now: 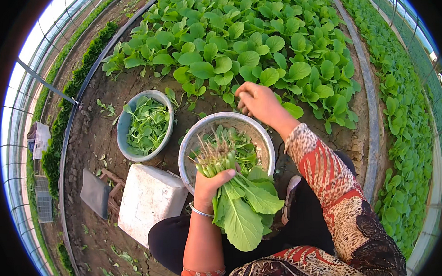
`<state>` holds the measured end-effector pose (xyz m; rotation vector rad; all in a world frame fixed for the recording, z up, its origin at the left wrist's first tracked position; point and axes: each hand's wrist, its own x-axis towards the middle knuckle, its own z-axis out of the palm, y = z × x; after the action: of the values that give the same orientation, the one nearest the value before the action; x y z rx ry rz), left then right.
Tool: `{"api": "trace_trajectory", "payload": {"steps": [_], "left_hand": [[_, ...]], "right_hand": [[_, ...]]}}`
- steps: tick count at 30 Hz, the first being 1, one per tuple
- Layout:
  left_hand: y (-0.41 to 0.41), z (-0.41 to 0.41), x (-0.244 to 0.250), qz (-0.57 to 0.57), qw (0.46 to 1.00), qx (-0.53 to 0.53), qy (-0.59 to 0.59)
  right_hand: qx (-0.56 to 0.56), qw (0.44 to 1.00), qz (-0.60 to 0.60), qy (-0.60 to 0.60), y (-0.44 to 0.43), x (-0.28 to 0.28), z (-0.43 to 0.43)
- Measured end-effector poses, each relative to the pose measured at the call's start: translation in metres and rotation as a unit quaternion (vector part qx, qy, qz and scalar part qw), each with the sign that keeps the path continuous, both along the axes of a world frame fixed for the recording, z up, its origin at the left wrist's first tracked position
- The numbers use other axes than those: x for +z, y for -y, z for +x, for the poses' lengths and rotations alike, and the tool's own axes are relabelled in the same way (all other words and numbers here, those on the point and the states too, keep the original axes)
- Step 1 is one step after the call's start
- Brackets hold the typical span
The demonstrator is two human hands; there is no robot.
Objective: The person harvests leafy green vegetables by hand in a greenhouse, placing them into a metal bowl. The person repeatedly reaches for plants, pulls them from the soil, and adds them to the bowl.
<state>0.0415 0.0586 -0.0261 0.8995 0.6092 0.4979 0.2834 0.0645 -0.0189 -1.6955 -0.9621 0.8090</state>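
Observation:
My left hand (216, 181) is closed around a bunch of leafy greens (246, 208). Its pale stems and thin dirty roots point up and away from me, while the broad leaves hang towards my lap. Beneath the roots stands a round metal basin (268, 139), soil-stained inside, with loose greens (243, 138) at its bottom. Over the basin's far rim, at the near edge of the bed of growing greens (249, 58), is my right hand (258, 103). Its fingers are loosely bent, and nothing shows between them.
Left of the basin is a blue-grey tub (122, 131) of small greens. A white foam box (149, 197) and a low wooden stool with a grey cushion (95, 194) stand nearer. Grey hoses (370, 143) run along both sides; plastic crates (43, 194) lie far left.

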Motion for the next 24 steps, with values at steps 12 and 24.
{"api": "trace_trajectory", "payload": {"steps": [12,24], "left_hand": [[0.022,0.032,-0.008,0.074,0.953,-0.244,-0.164],[0.006,0.048,-0.031,0.081,0.941,-0.269,-0.190]], "right_hand": [[0.049,0.790,-0.328,0.516,-0.049,-0.247,0.113],[0.030,0.838,-0.498,0.221,-0.011,-0.325,0.214]]}}
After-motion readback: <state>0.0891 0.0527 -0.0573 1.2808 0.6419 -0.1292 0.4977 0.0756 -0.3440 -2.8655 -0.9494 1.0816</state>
